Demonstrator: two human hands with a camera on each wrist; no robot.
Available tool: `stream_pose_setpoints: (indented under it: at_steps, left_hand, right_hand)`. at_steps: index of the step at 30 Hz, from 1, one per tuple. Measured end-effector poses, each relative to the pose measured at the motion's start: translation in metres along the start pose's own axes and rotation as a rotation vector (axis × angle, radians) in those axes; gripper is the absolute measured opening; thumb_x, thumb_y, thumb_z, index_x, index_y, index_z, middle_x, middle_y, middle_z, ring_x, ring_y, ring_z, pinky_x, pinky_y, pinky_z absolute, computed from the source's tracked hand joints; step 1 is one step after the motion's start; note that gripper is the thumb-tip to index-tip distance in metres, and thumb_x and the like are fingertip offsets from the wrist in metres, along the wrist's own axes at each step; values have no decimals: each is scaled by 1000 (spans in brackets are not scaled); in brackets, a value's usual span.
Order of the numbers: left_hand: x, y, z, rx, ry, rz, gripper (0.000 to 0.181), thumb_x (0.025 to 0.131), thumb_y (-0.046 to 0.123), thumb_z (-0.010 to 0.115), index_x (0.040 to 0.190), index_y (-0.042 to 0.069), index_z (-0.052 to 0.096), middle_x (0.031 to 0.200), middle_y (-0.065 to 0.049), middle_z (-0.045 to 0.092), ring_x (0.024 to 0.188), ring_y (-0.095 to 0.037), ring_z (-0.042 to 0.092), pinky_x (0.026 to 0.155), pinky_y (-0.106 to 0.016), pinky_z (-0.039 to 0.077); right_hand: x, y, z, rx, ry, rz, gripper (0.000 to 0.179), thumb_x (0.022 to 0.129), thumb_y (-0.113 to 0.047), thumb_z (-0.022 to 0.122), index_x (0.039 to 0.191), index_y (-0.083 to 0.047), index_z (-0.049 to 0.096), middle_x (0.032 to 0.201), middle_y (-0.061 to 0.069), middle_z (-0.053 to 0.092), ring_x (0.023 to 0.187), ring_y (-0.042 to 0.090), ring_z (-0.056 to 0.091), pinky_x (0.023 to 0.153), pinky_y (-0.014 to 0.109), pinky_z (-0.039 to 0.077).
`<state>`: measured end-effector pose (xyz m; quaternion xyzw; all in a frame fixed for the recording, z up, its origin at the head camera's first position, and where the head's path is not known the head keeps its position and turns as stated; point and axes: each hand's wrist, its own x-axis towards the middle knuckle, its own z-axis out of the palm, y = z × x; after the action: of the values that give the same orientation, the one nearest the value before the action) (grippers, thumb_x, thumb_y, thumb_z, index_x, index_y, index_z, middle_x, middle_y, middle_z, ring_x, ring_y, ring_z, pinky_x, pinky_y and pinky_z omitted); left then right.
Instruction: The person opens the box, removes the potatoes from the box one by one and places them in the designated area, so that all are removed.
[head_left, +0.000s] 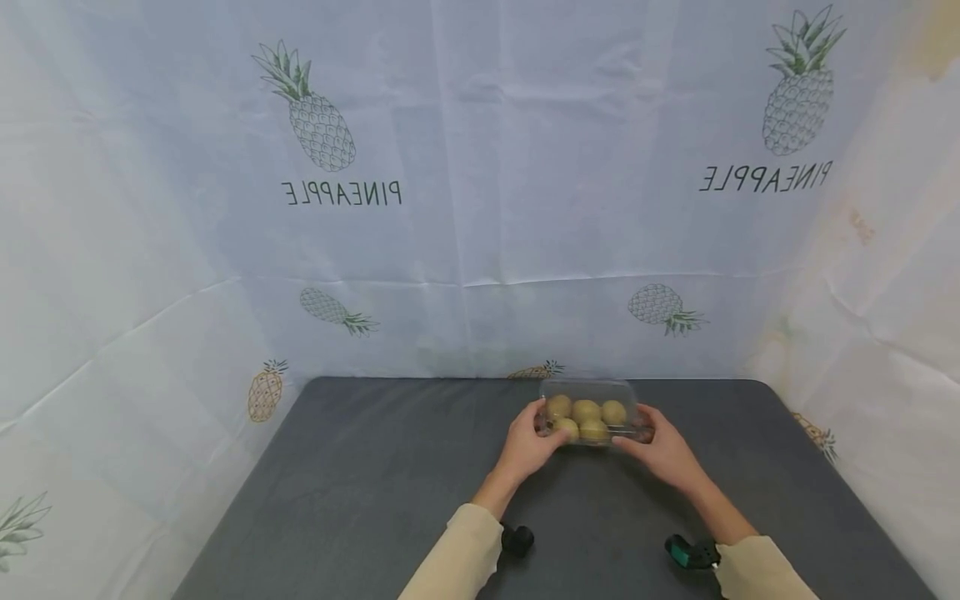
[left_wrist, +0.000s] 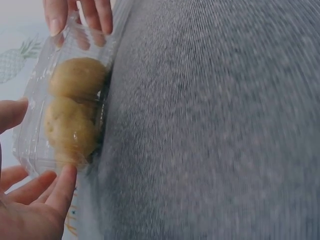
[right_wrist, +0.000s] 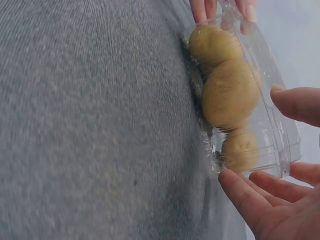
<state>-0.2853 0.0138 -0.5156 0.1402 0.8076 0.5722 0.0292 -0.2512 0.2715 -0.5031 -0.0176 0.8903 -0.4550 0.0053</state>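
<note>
A clear plastic clamshell box (head_left: 587, 387) with its lid down sits toward the far edge of the table, and several yellow-brown potatoes (right_wrist: 231, 94) show through its walls. My left hand (head_left: 524, 440) grips the box's left end, thumb toward the front and fingers along the side. At the opposite end my right hand (head_left: 663, 450) holds it the same way. In the left wrist view, left fingers (left_wrist: 62, 192) press the end wall low down. Right fingertips (right_wrist: 231, 181) touch the bottom edge in the right wrist view.
The dark grey table (head_left: 390, 467) runs back to a white cloth (head_left: 480, 183) printed with pineapples, which also hangs on both sides. Black wrist devices (head_left: 517, 540) sit by the beige sleeves (head_left: 459, 554).
</note>
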Motion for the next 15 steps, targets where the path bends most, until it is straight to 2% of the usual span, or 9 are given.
stream_pose_setpoints:
  at_steps: [15]
  left_hand:
    - [-6,-9,-25,25,24,1,75,95,35,74,154,3,41,144,-19,51,124,-36,56,96,-49,50]
  right_hand:
    - [5,-14,20,13,-6,-4,88,95,-40,73,156,5,26,146,32,46,122,44,55,87,50,52]
